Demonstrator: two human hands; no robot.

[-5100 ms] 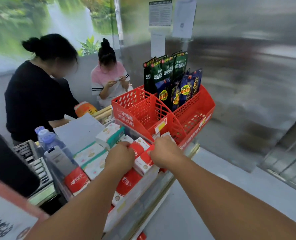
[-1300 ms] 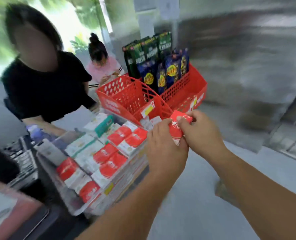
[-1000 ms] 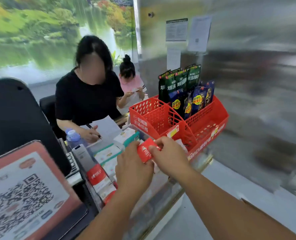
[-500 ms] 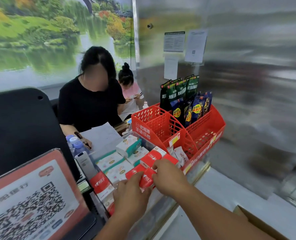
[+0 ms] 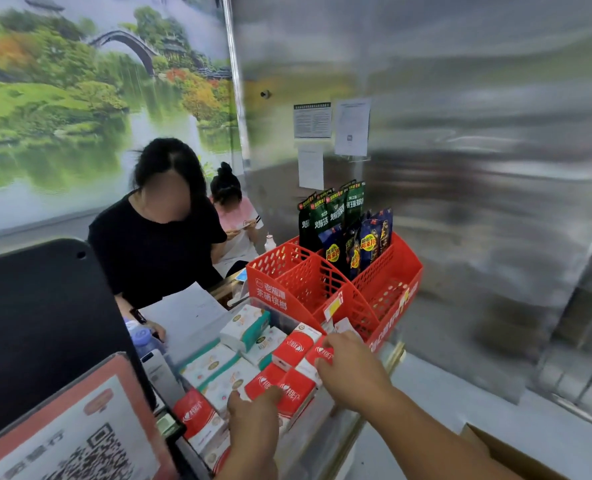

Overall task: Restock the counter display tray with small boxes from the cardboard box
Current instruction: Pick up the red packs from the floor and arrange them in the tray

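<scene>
Fingers of my right hand (image 5: 351,370) pinch a red small box (image 5: 322,355) in the display tray (image 5: 325,420). My left hand (image 5: 253,414) lies loosely spread, gripping nothing, on neighbouring red boxes (image 5: 280,393).

1. The small red box (image 5: 318,356), held up in the air between both hands a second ago, now lies low among the red and white boxes in the display tray (image 5: 325,424), at the far end of the row.
2. The right hand (image 5: 351,370) now rests over that box, fingers curled onto its top, rather than pinching it aloft.
3. The left hand (image 5: 253,415) has let go of it and dropped nearer, its fingertips now touching the red boxes (image 5: 280,393) closer to the camera.
4. A corner of the cardboard box (image 5: 505,457) now shows at the lower right, bigger than half a second ago.
</scene>
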